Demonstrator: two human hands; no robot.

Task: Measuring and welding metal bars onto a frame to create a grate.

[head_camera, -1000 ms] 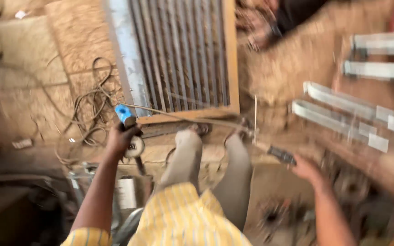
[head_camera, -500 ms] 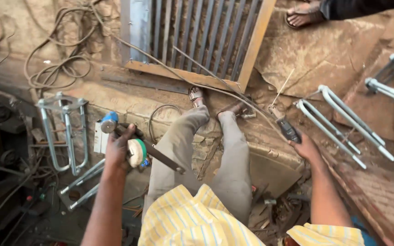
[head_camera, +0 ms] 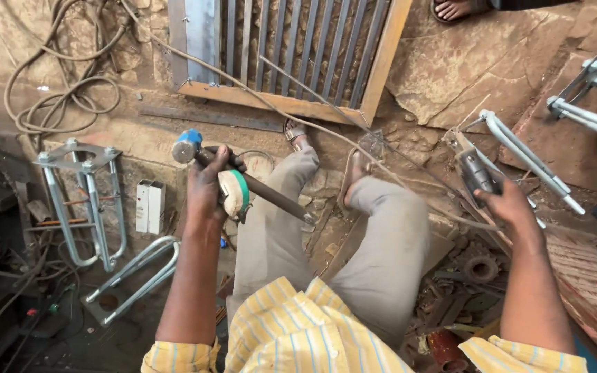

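Note:
My left hand (head_camera: 207, 185) is closed around a dark metal tool with a blue head (head_camera: 188, 146). The tool's shaft slants down to the right over my knee, and a white and green tape roll (head_camera: 235, 194) is in the same grip. My right hand (head_camera: 509, 207) grips a dark welding holder (head_camera: 475, 173). Its thin cable (head_camera: 326, 114) runs up and left across the metal grille frame (head_camera: 385, 55). I sit with grey-trousered legs (head_camera: 388, 249) stretched toward the grille, sandals near its lower edge.
Bent silver U-shaped bars lie at the left (head_camera: 84, 200), lower left (head_camera: 136, 273) and right (head_camera: 526, 155). A coiled cable (head_camera: 57, 93) lies top left. A small white box (head_camera: 150, 206) stands by my left arm. Another person's foot (head_camera: 454, 8) is at the top. Scrap parts (head_camera: 481, 266) lie at my right.
The view has swung down and left, so the grille now sits higher in frame. Both hands keep their grips, and the left hand has lifted the blue-headed tool slightly.

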